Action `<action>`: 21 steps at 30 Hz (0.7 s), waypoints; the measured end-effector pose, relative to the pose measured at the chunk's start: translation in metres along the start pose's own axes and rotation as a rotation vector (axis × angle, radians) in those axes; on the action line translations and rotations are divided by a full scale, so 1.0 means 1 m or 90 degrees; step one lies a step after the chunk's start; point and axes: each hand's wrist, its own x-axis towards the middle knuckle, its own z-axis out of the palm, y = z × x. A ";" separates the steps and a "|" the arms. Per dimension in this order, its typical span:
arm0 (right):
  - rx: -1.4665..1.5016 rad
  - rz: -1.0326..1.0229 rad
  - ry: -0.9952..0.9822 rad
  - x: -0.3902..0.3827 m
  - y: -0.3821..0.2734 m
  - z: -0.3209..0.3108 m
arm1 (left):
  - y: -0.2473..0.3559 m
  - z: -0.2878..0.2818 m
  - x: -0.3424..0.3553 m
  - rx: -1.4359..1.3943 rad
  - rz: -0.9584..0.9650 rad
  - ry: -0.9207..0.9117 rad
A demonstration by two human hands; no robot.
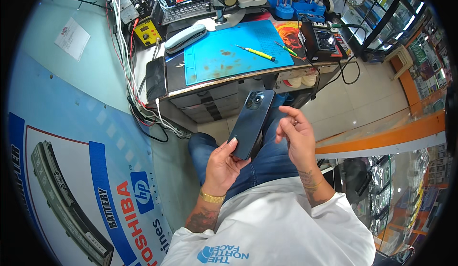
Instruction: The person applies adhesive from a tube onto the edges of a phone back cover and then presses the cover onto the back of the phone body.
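Note:
My left hand [223,168] holds a dark smartphone [248,125] by its lower part, thumb on the back cover, with the round-lensed camera module uppermost, over my lap. My right hand [296,137] is just right of the phone, index finger extended and the others curled loosely, holding nothing. Beyond the phone, on the desk, lies a blue repair mat [214,41] with a yellow precision screwdriver [258,53] on it and a smaller green tool [286,47] near its right side. Another dark phone [155,80] lies at the desk's left front corner, beside a white cable.
A grey case [186,39], keyboard [186,12], microscope stand [220,20], yellow power unit [147,31], black station [319,44] and blue tool holder [284,8] crowd the desk [174,87]. A bannered wall [86,123] borders my left; glass display cases [391,194] stand on my right.

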 end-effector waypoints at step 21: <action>-0.768 -0.620 -0.429 0.003 -0.039 0.009 | 0.009 0.015 -0.018 0.078 -0.132 -0.022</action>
